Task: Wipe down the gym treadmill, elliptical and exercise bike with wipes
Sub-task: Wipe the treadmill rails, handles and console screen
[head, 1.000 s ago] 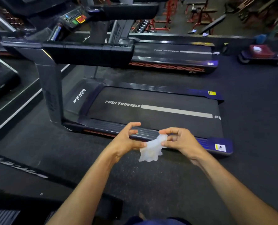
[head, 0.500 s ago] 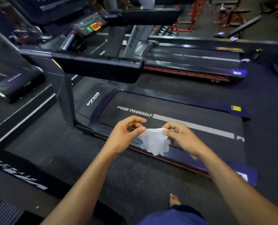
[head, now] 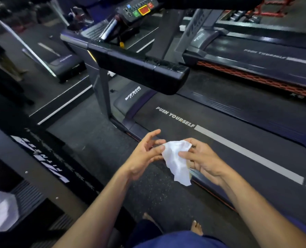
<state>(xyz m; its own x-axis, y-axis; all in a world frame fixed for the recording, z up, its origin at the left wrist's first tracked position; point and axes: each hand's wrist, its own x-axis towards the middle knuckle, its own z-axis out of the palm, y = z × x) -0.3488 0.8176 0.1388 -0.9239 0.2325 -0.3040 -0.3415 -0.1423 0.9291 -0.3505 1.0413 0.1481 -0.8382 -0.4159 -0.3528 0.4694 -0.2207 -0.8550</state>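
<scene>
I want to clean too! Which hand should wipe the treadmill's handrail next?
Probably the right hand: it already pinches the wipe, while the left hand only touches its edge with loose fingers. The handrail is just ahead.

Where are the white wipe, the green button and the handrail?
white wipe (head: 175, 158), head view, crumpled middle.
green button (head: 136, 13), head view, button face.
handrail (head: 141, 71), head view, padded side.
</scene>
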